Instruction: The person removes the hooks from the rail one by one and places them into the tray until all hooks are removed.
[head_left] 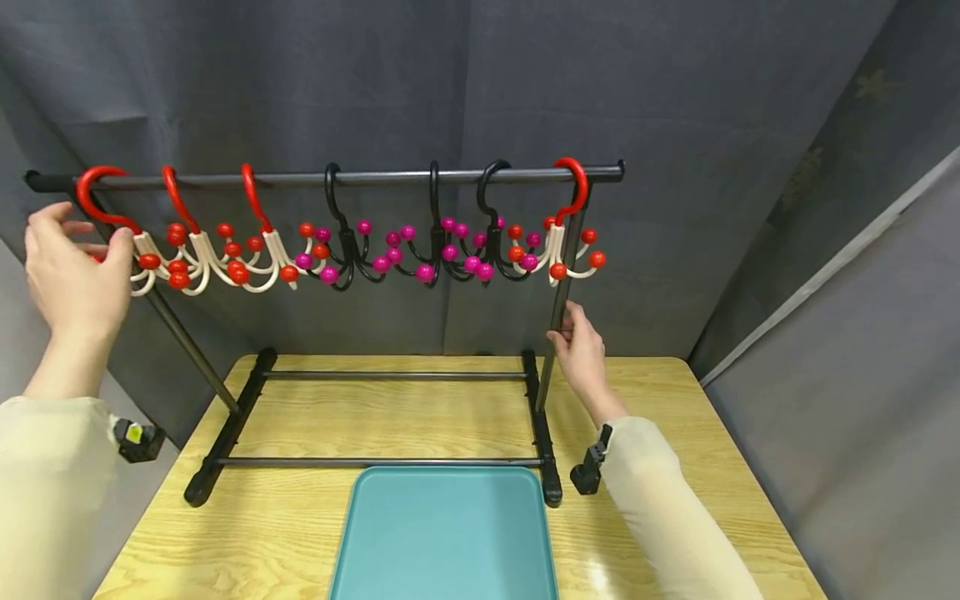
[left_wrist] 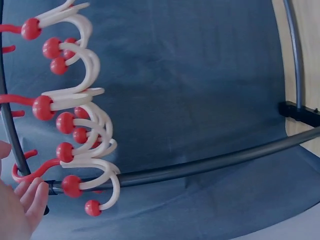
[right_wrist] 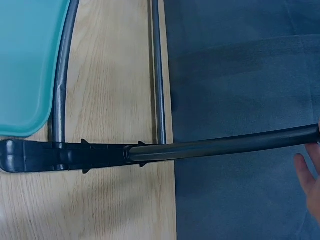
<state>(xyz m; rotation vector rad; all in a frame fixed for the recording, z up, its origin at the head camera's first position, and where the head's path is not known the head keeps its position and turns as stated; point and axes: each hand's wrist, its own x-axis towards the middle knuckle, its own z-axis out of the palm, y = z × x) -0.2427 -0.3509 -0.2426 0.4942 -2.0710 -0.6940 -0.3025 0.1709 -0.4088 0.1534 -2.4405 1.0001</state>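
A black metal garment rack (head_left: 390, 177) bears a row of multi-arm hook hangers. My left hand (head_left: 78, 271) is raised at the rack's left end, fingers loosely extended beside the leftmost red-and-white hanger (head_left: 105, 218). In the left wrist view the fingertips (left_wrist: 36, 202) lie right at that hanger's red hook, close to the left upright (left_wrist: 210, 162). My right hand (head_left: 583, 350) holds the right upright post (head_left: 551, 354) between thumb and fingers, below the rightmost red-and-white hanger (head_left: 555, 242). Only part of this hand shows in the right wrist view, at the post's edge.
Between the end hangers hang two more red-and-white ones (head_left: 201, 246) and several black ones with magenta balls (head_left: 347, 242). A teal tray (head_left: 450, 533) lies on the wooden table (head_left: 262, 542), by the rack's front base bar (head_left: 300, 462). Grey curtains (head_left: 360, 83) stand behind.
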